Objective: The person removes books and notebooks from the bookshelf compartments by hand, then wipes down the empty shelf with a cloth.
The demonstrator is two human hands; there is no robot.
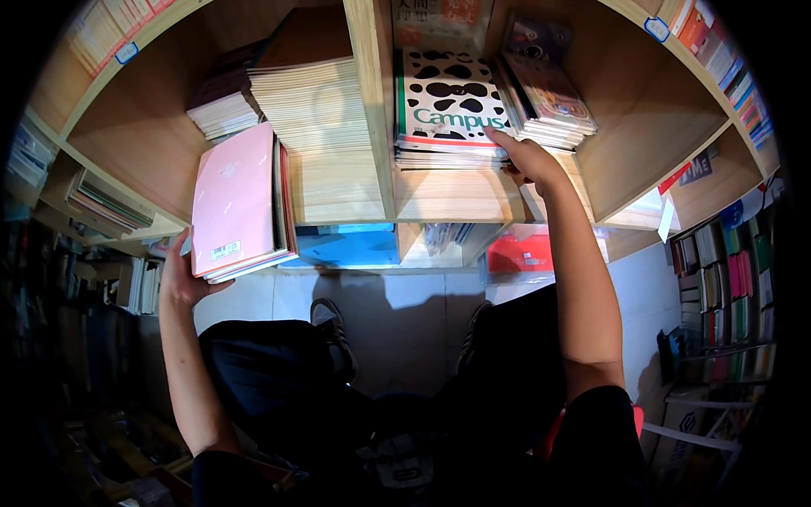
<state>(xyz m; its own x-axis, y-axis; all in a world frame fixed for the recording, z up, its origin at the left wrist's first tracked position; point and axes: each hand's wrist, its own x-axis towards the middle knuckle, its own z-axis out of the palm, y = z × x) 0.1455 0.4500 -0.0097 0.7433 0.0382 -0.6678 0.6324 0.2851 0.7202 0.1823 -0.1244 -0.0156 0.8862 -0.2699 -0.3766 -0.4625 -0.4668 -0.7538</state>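
Observation:
My left hand (pixel 184 272) grips the lower left corner of a stack of notebooks with a pink cover (pixel 233 196) on top. That stack is tilted at the front of the left shelf compartment. My right hand (pixel 532 158) is at the lower right corner of a stack of Campus notebooks with a black-and-white cow-spot cover (pixel 453 95). The right thumb lies on the top cover and the other fingers are partly hidden beneath the edge. These notebooks rest in the right compartment.
A wooden divider (pixel 374 108) separates the compartments. Left of it stands a tall notebook stack (pixel 310 101); at right lie more notebooks (pixel 551 95). Below are a blue box (pixel 345 246) and a red plastic-wrapped item (pixel 523 253). Crowded bookshelves (pixel 722 285) line the right side.

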